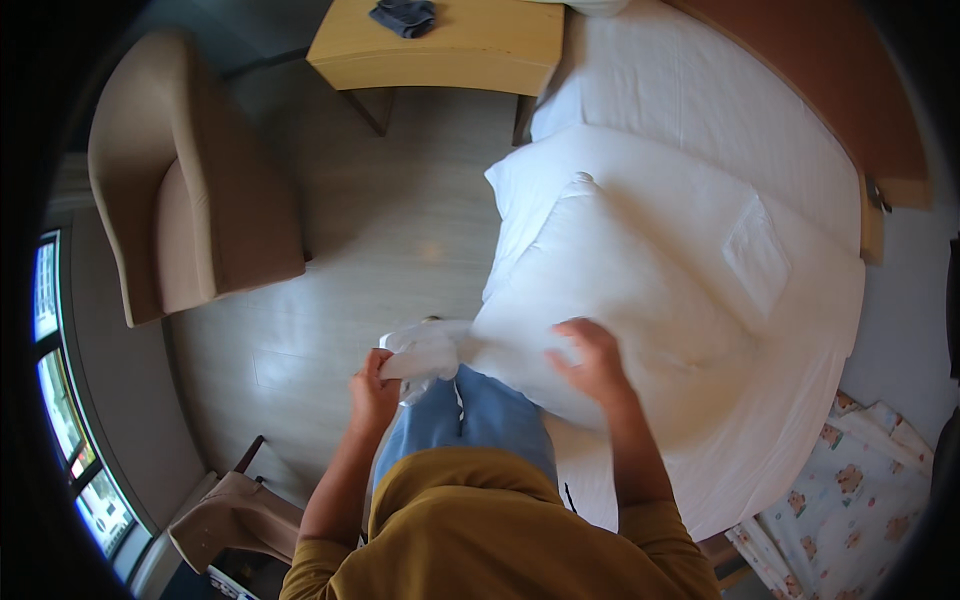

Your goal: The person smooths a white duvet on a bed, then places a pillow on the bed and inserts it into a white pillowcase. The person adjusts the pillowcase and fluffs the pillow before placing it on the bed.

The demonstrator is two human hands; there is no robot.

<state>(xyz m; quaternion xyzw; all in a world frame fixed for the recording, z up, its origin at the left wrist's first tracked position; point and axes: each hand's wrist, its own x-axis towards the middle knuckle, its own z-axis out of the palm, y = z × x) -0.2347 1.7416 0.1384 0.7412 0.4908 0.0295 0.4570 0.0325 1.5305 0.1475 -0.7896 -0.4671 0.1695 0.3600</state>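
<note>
My left hand [376,382] grips a white, thin, crumpled item [426,356], perhaps cloth or plastic; its kind cannot be told. The item hangs in front of my legs, at the near left of the bed. My right hand [589,360] is blurred, with fingers apart and nothing seen in it, above the white bedding [645,300]. That bedding lies bunched, with a raised fold, on the bed. A flat, whitish, translucent piece [757,251] rests farther right on the bedding.
A wooden desk [450,60] with a dark folded cloth [403,16] stands at the top. An upholstered tan armchair [240,202] is at left, another chair [236,517] at lower left. A bear-patterned cloth [847,495] hangs at lower right. The wooden headboard [847,82] edges the bed.
</note>
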